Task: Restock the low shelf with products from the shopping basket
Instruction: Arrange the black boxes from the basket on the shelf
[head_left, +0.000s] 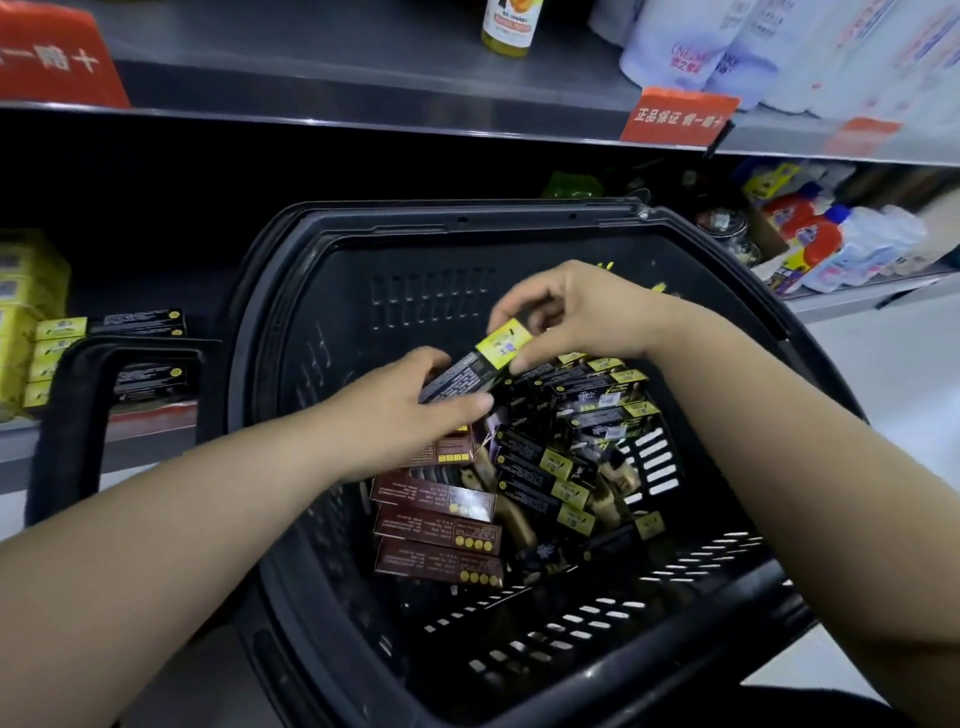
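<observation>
- 2 hands over the basket (415, 296): right hand (576, 317) pinches the box (478, 364) by its yellow end, thumb and finger.
- Left hand (410, 410) curls round the dark end, partly covering it.
- More boxes (597, 400) heaped below, print too small to read.
- Low shelf (150, 421) at left, partly behind the handle (67, 415).

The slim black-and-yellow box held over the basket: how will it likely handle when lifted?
Probably stiff: the black-and-yellow box shows straight edges with the right hand pinching its yellow end and the left hand its dark end. Likely light, since pinches alone carry it. Flat sides suggest it will not roll.
</observation>
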